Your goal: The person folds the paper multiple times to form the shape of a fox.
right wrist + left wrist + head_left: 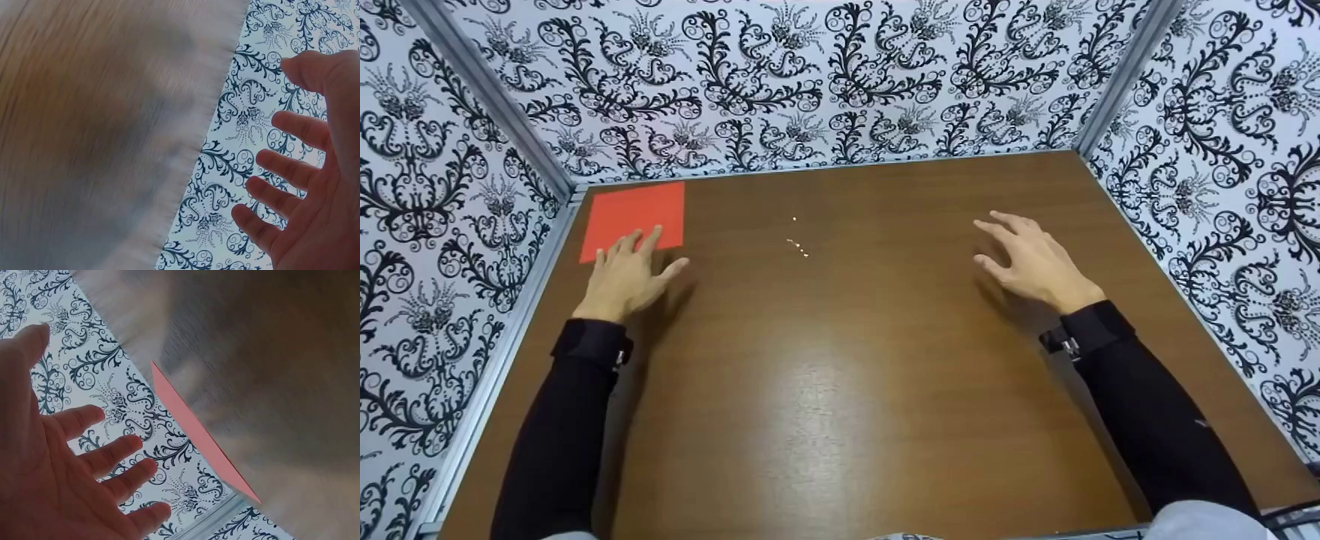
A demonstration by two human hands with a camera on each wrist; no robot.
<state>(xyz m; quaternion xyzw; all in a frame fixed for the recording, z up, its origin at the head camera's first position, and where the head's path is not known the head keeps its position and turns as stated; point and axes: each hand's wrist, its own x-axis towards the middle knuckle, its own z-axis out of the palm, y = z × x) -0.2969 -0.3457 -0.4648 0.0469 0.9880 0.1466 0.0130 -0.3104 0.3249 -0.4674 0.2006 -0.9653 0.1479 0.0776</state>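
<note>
The desk (pixel 825 322) is bounded at the far, left and right edges by upright walls, and a broad stretch of its top lies between the left hand (pixel 622 281) and the right hand (pixel 1039 262), running on toward the near side. The left hand is near the left edge; the right hand has a strip of desk between it and the right edge. Both are spread wide, fingers extended and thumbs held apart from them.

The red sheet (pixel 641 210) lies at the far left corner, just inside the far and left edges. It is beyond the left hand, whose fingertips overlap its near part in the head view; the left wrist view shows a gap between fingers and sheet. The right hand is well apart from it, across the desk.

The desk top is brown with a wood grain, glossy toward the near side. Small bright specks (pixel 802 250) show left of its middle. The patterned walls (pixel 825 82) are white with black scrollwork, with grey metal posts (pixel 1132 67) at the far corners. Dark sleeves (pixel 559 442) cover both forearms.
</note>
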